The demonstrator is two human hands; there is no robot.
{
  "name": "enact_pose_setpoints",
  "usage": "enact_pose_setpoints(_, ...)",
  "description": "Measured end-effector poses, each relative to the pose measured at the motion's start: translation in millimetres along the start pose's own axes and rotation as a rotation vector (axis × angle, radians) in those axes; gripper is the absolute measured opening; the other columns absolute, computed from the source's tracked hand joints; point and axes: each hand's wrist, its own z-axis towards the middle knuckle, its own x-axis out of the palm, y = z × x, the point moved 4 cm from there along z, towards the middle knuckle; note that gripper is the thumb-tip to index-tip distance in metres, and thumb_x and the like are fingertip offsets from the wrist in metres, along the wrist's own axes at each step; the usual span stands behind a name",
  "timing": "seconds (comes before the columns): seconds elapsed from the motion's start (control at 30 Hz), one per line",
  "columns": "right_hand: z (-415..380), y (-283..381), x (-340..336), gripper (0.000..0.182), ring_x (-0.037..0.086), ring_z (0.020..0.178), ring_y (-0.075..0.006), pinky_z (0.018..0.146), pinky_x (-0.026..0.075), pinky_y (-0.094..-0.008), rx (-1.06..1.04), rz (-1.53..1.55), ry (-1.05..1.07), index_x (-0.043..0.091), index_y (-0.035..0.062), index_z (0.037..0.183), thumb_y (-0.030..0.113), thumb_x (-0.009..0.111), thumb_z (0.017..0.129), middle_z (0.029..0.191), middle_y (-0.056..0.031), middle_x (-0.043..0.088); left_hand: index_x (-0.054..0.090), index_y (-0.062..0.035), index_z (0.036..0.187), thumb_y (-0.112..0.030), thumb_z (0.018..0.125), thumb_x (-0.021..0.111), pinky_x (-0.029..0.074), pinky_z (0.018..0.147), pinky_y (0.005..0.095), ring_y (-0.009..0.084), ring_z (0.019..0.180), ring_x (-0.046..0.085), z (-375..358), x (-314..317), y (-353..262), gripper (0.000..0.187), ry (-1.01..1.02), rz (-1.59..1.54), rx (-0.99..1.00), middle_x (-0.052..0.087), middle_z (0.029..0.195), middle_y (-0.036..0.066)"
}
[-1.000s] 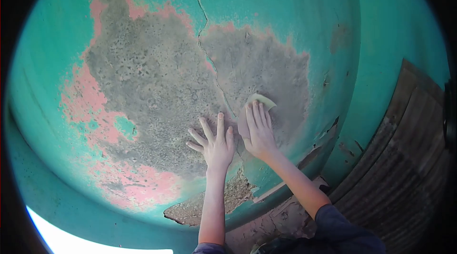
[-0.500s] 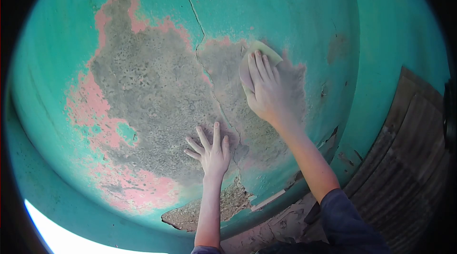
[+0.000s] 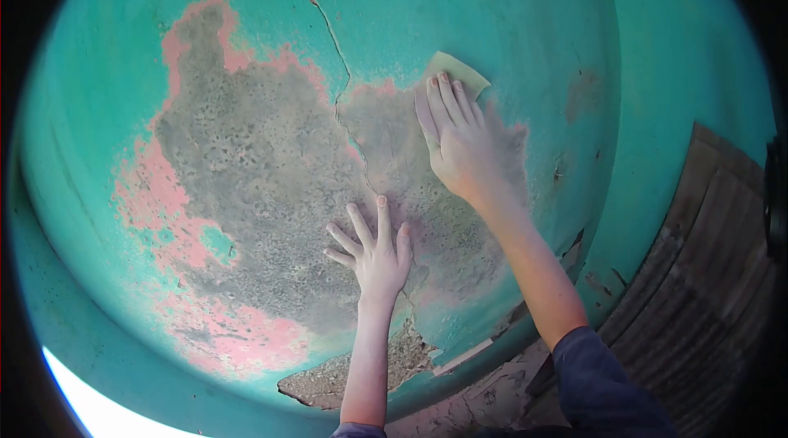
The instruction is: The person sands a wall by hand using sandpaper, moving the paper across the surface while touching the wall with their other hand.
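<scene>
My right hand (image 3: 465, 142) presses a pale, folded or curved sheet of sandpaper (image 3: 461, 73) against the wall, its fingers laid together over the sheet. The sheet lies at the upper right edge of a bare grey patch (image 3: 254, 151), where grey meets green paint. Lower down, my left hand (image 3: 379, 264) rests flat on the same patch with fingers spread, holding nothing. Its longest fingertip touches the line of a crack (image 3: 332, 32). Pale dust coats both hands.
Green paint (image 3: 509, 3) surrounds the patch, with pink undercoat (image 3: 238, 335) showing along its edges. Broken plaster (image 3: 353, 372) exposes rough material at the wall's foot. Weathered corrugated sheets or boards (image 3: 698, 274) lie at the right. Bright light enters at lower left.
My right hand and the sandpaper have shifted slightly, showing more of the sheet's upper corner. My left hand has slid a little up and to the right, still spread on the wall.
</scene>
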Motion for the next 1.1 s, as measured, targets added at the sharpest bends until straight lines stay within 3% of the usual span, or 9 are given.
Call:
enact_pose_setpoints(0.13,-53,7,6,0.072,0.03,0.145,-0.0365,0.115,0.029,-0.051,-0.006,0.035,0.147,0.028,-0.0008,0.152,0.015,0.059,0.089,0.157,-0.0202,0.031,0.02,-0.0264,0.159,-0.055,0.1,0.038,-0.006,0.1,0.0818,0.0629,0.14,-0.013,0,3,1,0.068,-0.021,0.014,0.009,0.0,0.162,0.027)
enact_pose_setpoints(0.23,-22,1,5,0.071,0.031,0.145,-0.0366,0.115,0.03,-0.0511,-0.017,0.009,0.113,0.028,-0.0003,0.152,0.015,0.059,0.089,0.157,-0.0203,0.031,0.022,-0.0266,0.158,-0.055,0.1,0.038,-0.006,0.1,0.0819,0.063,0.141,-0.012,1,5,1,0.067,-0.041,0.036,0.014,0.001,0.162,0.027)
enact_pose_setpoints(0.3,15,-7,4,0.073,0.031,0.145,-0.0367,0.114,0.031,-0.0514,-0.014,0.019,-0.053,0.028,-0.0002,0.152,0.016,0.06,0.088,0.156,-0.0199,0.032,0.023,-0.0268,0.158,-0.055,0.1,0.038,-0.006,0.1,0.082,0.063,0.141,-0.011,1,6,2,0.066,-0.04,0.04,0.006,0.002,0.162,0.027)
enact_pose_setpoints(0.43,-26,-4,7,0.073,0.031,0.144,-0.0371,0.114,0.031,-0.0513,-0.022,0.053,-0.034,0.028,-0.0002,0.152,0.016,0.059,0.089,0.156,-0.0199,0.032,0.023,-0.027,0.158,-0.055,0.101,0.038,-0.005,0.101,0.0813,0.0618,0.142,-0.009,-1,5,1,0.065,-0.044,0.026,0.014,0.004,0.162,0.026)
enact_pose_setpoints(0.53,-62,9,10,0.071,0.032,0.144,-0.0374,0.114,0.032,-0.051,-0.011,0.046,0.154,0.028,-0.0002,0.152,0.016,0.058,0.09,0.157,-0.0201,0.032,0.023,-0.0272,0.158,-0.054,0.101,0.038,-0.004,0.102,0.0807,0.0607,0.143,-0.007,-5,8,4,0.065,-0.042,0.039,0.032,0.005,0.163,0.025)
enact_pose_setpoints(0.73,10,-3,6,0.071,0.032,0.144,-0.0377,0.115,0.03,-0.0506,-0.014,0.023,-0.055,0.028,0.0,0.152,0.015,0.058,0.089,0.157,-0.02,0.032,0.024,-0.0282,0.157,-0.053,0.101,0.039,-0.003,0.105,0.0786,0.0596,0.144,-0.004,-7,10,6,0.064,-0.037,0.045,0.034,0.008,0.163,0.023)
enact_pose_setpoints(0.83,-35,5,8,0.072,0.031,0.144,-0.0374,0.116,0.029,-0.0499,-0.017,0.073,-0.02,0.028,0.0004,0.152,0.016,0.059,0.089,0.157,-0.0197,0.032,0.026,-0.0286,0.157,-0.052,0.101,0.04,-0.002,0.107,0.077,0.0586,0.144,-0.002,-17,11,9,0.062,-0.016,0.014,0.033,0.01,0.163,0.022)
enact_pose_setpoints(0.93,-81,20,13,0.07,0.032,0.144,-0.0367,0.115,0.03,-0.0495,-0.042,0.045,0.196,0.029,0.0006,0.152,0.017,0.059,0.09,0.156,-0.0194,0.032,0.027,-0.0285,0.157,-0.051,0.101,0.04,-0.001,0.108,0.0754,0.0571,0.145,-0.001,-33,15,19,0.061,0.024,-0.008,0.023,0.01,0.164,0.02)
enact_pose_setpoints(1.1,-7,14,8,0.062,0.03,0.145,-0.0362,0.112,0.032,-0.0497,-0.053,0.025,-0.014,0.033,0.0008,0.15,0.02,0.053,0.095,0.157,-0.0195,0.032,0.029,-0.0264,0.156,-0.046,0.102,0.042,0.002,0.113,0.07,0.0518,0.148,-0.001,-83,24,45,0.059,0.053,-0.032,-0.073,0.01,0.164,0.019)
